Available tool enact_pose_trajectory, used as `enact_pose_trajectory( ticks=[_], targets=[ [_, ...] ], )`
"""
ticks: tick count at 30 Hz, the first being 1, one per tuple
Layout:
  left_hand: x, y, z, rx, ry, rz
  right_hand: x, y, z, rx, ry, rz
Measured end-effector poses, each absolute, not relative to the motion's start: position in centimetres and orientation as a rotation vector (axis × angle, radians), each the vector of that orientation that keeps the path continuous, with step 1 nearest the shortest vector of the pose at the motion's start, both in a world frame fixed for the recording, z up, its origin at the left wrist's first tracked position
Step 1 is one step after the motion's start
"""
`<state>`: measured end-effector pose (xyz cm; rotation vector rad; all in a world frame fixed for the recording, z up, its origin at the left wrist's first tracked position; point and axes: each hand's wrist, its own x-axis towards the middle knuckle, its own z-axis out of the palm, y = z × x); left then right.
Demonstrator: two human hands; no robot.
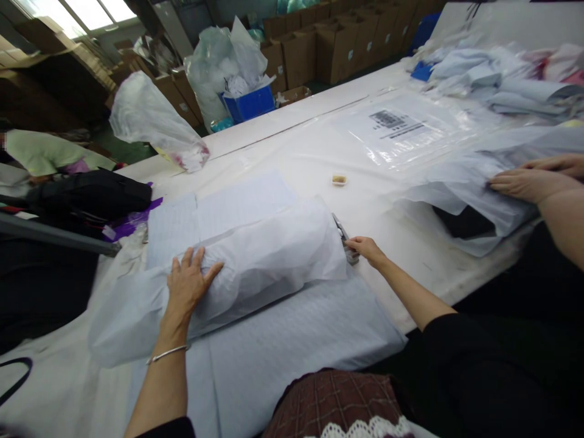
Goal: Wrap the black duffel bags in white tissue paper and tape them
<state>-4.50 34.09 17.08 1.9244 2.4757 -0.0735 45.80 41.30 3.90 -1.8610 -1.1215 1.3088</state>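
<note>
While flat on the tissue paper point(255, 255), left hand point(187, 286) fingers spread; right hand point(365, 248) pinching metal clip point(344, 236)

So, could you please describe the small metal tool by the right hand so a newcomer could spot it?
On the white table, find the tissue-wrapped bundle under the left hand. At its right end, the right hand touches the clip-like tool, the only grey metal thing there.

Place: it was a garment packing workshop.
Evidence: stacked cardboard boxes point(337, 45), a long white table point(292, 152), folded shirts point(493, 76).
</note>
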Motion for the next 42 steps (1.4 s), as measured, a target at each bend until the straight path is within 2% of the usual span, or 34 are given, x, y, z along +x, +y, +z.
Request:
enact_pose_trajectory(
  ticks=[7, 15, 20, 24, 28, 31, 34, 37, 42],
  targets=[
    [-4.3, 34.0, 17.2, 1.921, 2.475, -0.098, 47.7, 37.2, 5.4, -1.856, -1.076, 1.298],
    [-3.0, 33.6, 18.0, 1.871, 2.500, -0.102, 48.9, 34.6, 3.5, -2.195, -1.252, 1.196],
    [-2.3, 33.4, 18.1, 1.809, 2.502, -0.052, 52.1, 37.0, 7.8, -2.336, -1.515, 0.980],
    [-2.1, 33.3, 17.9, 1.796, 2.502, 0.006, 48.8, 41.7, 15.8, -1.962, -1.871, 0.943],
    [-2.0, 33.2, 17.8, 1.785, 2.499, 0.047, 38.0, 45.8, 24.0, -1.281, -2.361, 1.126],
    [-1.9, 33.1, 17.8, 1.775, 2.501, 0.068, 29.6, 48.1, 27.4, -0.982, -2.692, 1.266],
    [-1.8, 33.0, 17.7, 1.773, 2.507, 0.094, 23.6, 50.6, 27.8, -0.875, -3.033, 1.278],
    [-1.7, 32.9, 17.5, 1.788, 2.517, 0.122, 19.7, 53.2, 26.5, -0.795, -3.305, 1.154],
    [-1.5, 32.7, 17.6, 1.803, 2.534, 0.124, 16.3, 55.5, 24.1, -0.701, -3.495, 1.068]
  ],
)
